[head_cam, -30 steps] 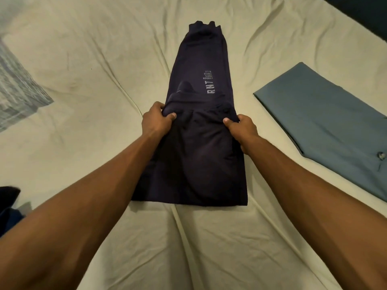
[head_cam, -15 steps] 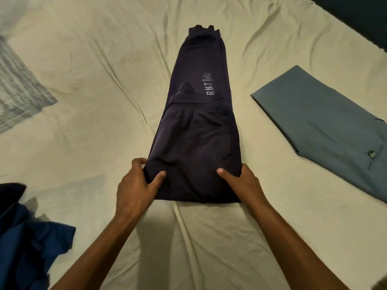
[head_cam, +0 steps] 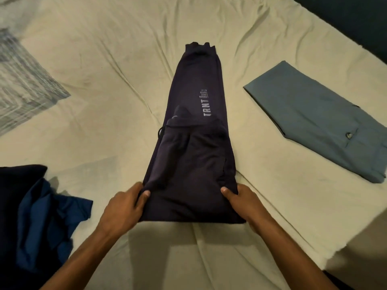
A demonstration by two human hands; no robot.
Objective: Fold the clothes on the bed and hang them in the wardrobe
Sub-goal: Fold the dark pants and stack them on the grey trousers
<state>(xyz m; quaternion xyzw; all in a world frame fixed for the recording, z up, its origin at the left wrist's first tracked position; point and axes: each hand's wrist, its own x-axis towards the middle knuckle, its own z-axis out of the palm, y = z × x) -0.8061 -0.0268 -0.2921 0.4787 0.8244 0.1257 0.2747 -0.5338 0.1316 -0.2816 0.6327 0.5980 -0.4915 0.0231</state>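
Two hands: left hand (head_cam: 123, 208) and right hand (head_cam: 244, 203) each pinch a near corner of the dark navy jogger trousers with white lettering (head_cam: 194, 155); thumbs on top, fingers tucked under the fold
Grip: pressed together on cloth at both corners; neither hand spread
Trousers: lying lengthwise mid-bed on the creased cream bedsheet (head_cam: 94, 101); waistband half doubled over the legs; cuffs at the far end
Step in hand: likely carrying the near fold toward the cuffs
Doing it well: lift both corners level; keep side edges aligned; lay down flat, then smooth
Risk: loose drawstring may bunch inside
Nearby: folded grey-blue trousers with a button (head_cam: 314, 120) to the right, apart; crumpled blue garment (head_cam: 46, 222) at left
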